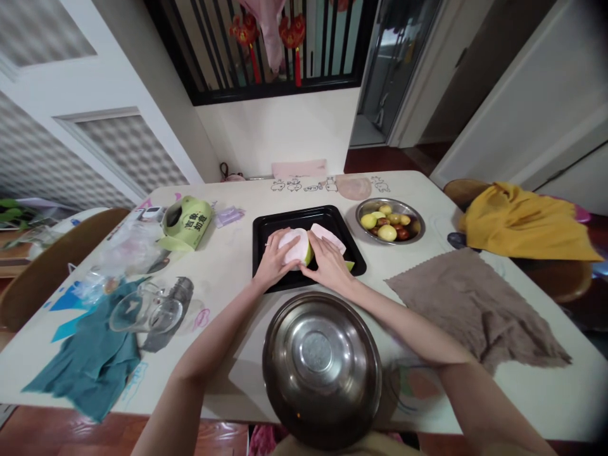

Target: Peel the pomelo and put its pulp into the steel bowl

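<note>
A partly peeled pomelo point(291, 248), pale pinkish-white pith with some green rind, is between my hands over a black tray point(262, 273). My left hand point(274, 259) grips it from the left, fingers curved over the pith and thumb at its lower edge. My right hand point(331, 261) presses against its right side, where green rind shows, with the thumb near the left one. Behind the right fingers a pale flap of peel point(331, 235) sticks up. A green piece of rind point(350, 265) lies beside that hand in the tray. Part of the pomelo is hidden by my fingers.
In front of me sits a large steel bowl point(316, 386). A steel bowl of fruit point(418, 235) is right of the tray. A brown cloth point(479, 304) lies at right. Leftward are a glass pitcher point(142, 310), a teal cloth point(95, 354) and a green bag point(190, 221).
</note>
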`<state>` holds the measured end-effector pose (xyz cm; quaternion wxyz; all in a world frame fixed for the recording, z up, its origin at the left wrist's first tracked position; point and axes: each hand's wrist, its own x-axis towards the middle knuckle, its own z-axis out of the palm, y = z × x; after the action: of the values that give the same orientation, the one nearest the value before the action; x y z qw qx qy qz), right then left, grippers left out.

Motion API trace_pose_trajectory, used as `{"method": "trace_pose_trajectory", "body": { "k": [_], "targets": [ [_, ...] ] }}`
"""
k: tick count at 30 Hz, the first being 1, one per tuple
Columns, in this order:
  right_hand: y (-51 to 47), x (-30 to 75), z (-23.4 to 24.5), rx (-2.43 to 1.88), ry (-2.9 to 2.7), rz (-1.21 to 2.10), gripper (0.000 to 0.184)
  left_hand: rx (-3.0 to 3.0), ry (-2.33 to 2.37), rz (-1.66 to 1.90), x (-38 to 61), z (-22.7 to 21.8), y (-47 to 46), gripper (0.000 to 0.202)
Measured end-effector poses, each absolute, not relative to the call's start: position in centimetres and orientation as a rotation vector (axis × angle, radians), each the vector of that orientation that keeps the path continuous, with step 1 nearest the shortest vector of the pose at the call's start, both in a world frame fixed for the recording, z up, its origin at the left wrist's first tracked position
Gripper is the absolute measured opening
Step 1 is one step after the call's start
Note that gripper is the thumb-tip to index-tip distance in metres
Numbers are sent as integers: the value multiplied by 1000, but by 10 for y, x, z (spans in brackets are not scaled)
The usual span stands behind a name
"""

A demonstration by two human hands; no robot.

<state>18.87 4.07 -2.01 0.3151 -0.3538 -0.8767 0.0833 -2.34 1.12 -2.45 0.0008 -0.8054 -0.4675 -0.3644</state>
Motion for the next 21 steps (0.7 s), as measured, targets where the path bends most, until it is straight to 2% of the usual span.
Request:
{"method": "trace_pose_trajectory", "body": {
  "k": [8, 12, 18, 21],
  "targets": [
    [39, 186, -15, -979, -2315, 234, 88, -2523, -1447, -1175, -22, -24, 10, 50],
    [40, 186, -13, -969, -2309, 282, 86, -2523, -1472, -1172, -22, -23, 10, 50],
    [40, 183, -13, -953, -2347, 243, 93, -2526, -1496, -1133, -21, -23, 12, 50],
    [37, 179, -15, -974, -2353, 189, 88, -2525, -1478, -1125, -21, -23, 14, 53]
  ]
}}
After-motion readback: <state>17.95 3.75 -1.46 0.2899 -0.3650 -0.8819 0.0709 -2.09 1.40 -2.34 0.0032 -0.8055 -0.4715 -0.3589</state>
